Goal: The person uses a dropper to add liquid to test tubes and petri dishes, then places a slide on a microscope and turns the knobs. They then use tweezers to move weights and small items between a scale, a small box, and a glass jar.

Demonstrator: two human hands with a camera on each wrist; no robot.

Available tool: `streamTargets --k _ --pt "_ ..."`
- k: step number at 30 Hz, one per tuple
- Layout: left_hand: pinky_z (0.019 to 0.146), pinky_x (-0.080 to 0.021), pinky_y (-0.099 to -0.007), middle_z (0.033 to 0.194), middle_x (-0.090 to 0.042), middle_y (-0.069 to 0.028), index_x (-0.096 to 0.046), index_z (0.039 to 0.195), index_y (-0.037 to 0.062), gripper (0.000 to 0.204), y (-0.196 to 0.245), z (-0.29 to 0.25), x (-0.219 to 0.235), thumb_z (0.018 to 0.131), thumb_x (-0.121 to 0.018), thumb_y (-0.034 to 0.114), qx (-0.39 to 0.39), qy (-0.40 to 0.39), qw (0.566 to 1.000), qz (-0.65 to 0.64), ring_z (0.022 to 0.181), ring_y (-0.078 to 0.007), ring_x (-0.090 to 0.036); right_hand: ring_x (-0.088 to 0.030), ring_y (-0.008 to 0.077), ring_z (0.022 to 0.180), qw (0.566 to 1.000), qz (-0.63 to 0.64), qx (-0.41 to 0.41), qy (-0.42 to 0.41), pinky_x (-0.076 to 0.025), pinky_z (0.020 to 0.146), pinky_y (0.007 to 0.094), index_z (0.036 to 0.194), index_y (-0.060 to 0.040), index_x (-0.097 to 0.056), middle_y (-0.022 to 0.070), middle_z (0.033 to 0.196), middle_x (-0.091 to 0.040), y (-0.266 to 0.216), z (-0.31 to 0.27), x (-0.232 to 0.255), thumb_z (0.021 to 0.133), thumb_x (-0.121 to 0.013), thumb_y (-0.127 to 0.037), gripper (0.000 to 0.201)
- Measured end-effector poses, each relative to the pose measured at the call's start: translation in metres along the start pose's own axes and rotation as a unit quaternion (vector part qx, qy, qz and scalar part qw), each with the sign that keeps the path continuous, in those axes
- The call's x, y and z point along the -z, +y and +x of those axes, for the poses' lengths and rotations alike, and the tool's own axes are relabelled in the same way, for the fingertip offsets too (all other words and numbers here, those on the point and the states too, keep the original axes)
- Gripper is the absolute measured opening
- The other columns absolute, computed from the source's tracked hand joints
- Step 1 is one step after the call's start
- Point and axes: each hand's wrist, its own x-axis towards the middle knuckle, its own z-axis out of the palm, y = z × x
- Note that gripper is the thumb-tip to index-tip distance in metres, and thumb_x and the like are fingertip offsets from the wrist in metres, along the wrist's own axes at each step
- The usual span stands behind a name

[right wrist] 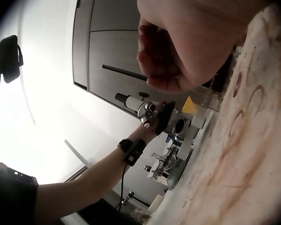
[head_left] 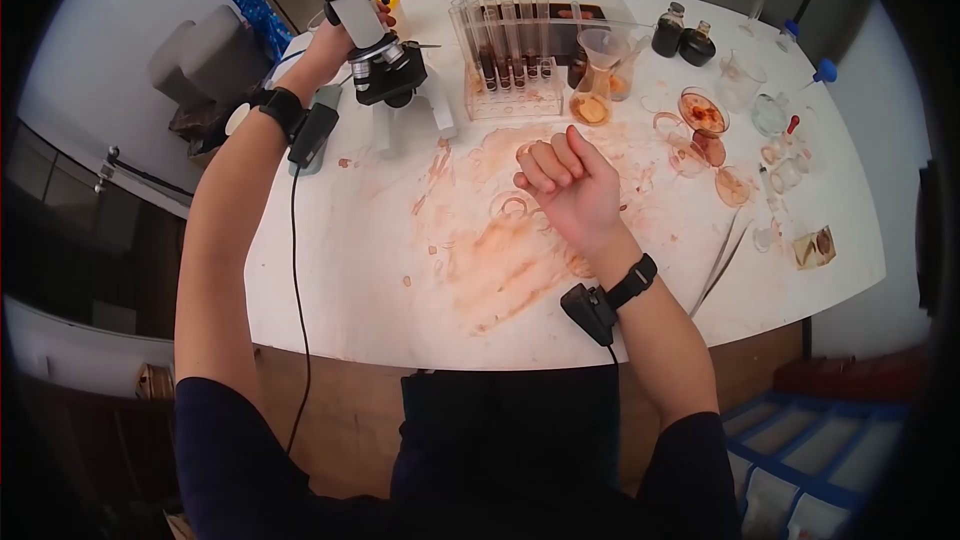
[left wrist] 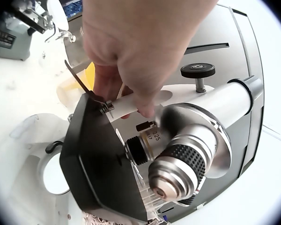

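In the head view, the left hand [head_left: 328, 52] grips the arm of a white and black microscope [head_left: 362, 20] at the table's back left. The left wrist view shows the left hand [left wrist: 138, 51] with thumb and fingers round the arm, between the black stage [left wrist: 96, 154] and the silver objectives [left wrist: 178, 164]. The right hand [head_left: 572, 185] is raised over the stained middle of the white table [head_left: 340, 240], fingers loosely curled towards the palm, nothing visible in it. A hollow shows between palm and fingers of the right hand [right wrist: 182, 51] in the right wrist view.
A rack [head_left: 515, 100] of test tubes with dark liquid stands behind the right hand, beside a conical flask [head_left: 592, 100]. Dark bottles [head_left: 668, 30], petri dishes [head_left: 704, 112] and tweezers [head_left: 722, 262] lie or stand to the right. A grey device [head_left: 318, 130] sits left of the microscope.
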Motion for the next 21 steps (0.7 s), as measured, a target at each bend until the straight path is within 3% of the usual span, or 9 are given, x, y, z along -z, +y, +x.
streamTargets --k 5,11,13,15,17,21 --pt "0.09 -0.057 -0.0328 0.111 -0.07 -0.0111 -0.062 0.122 -0.0001 0.032 0.026 -0.044 -0.011 0.097 -0.066 0.019 -0.031 -0.005 0.998 0.048 0.102 -0.0216 -0.07 -0.039 0.0164 0.066 1.0 0.006 0.002 -0.015 -0.042 0.082 0.0381 0.066 -0.017 -0.03 -0.0009 0.064 -0.034 -0.001 0.0 0.001 0.108 -0.035 -0.029 0.044" --pt "0.086 -0.058 -0.0337 0.108 -0.07 -0.0105 -0.062 0.12 0.0002 0.03 0.044 -0.109 -0.032 0.096 -0.067 0.019 0.004 0.01 1.0 0.009 0.099 -0.0202 -0.07 -0.038 0.0161 0.067 1.0 0.01 0.008 -0.027 -0.041 0.083 0.0379 0.065 -0.0173 -0.03 -0.0012 0.064 -0.034 -0.004 0.001 0.003 0.108 -0.036 -0.03 0.045" --pt "0.087 -0.058 -0.0355 0.109 -0.07 -0.0103 -0.063 0.117 0.0009 0.027 0.042 -0.13 -0.041 0.095 -0.068 0.017 -0.018 -0.012 1.0 0.008 0.1 -0.0208 -0.069 -0.038 0.0161 0.067 1.0 0.006 0.007 -0.028 -0.042 0.083 0.0379 0.065 -0.0175 -0.03 -0.0013 0.065 -0.034 -0.003 0.002 0.006 0.108 -0.036 -0.03 0.045" --pt "0.09 -0.057 -0.0371 0.11 -0.069 -0.011 -0.063 0.117 0.0002 0.027 0.048 -0.154 -0.055 0.095 -0.068 0.016 -0.021 0.01 0.993 0.112 0.102 -0.0219 -0.069 -0.038 0.0161 0.067 0.999 -0.004 0.012 -0.03 -0.042 0.083 0.0377 0.065 -0.0175 -0.031 -0.0015 0.065 -0.034 -0.003 0.006 0.006 0.108 -0.036 -0.03 0.044" --pt "0.095 -0.055 -0.0381 0.115 -0.068 -0.0126 -0.06 0.121 -0.0002 0.029 0.05 -0.177 -0.073 0.096 -0.066 0.015 -0.021 -0.031 0.998 0.043 0.107 -0.0228 -0.067 -0.039 0.0161 0.067 1.0 -0.007 0.009 -0.029 -0.042 0.082 0.0375 0.066 -0.0174 -0.031 -0.0016 0.065 -0.034 0.0 0.001 0.006 0.108 -0.036 -0.03 0.044" --pt "0.096 -0.055 -0.038 0.116 -0.067 -0.0122 -0.056 0.123 -0.0008 0.03 0.052 -0.2 -0.099 0.097 -0.064 0.01 -0.062 -0.078 0.991 0.092 0.108 -0.0213 -0.067 -0.039 0.016 0.068 0.999 -0.009 -0.001 -0.034 -0.042 0.083 0.0373 0.067 -0.0172 -0.031 -0.0016 0.065 -0.034 0.001 0.0 0.006 0.108 -0.036 -0.03 0.043"
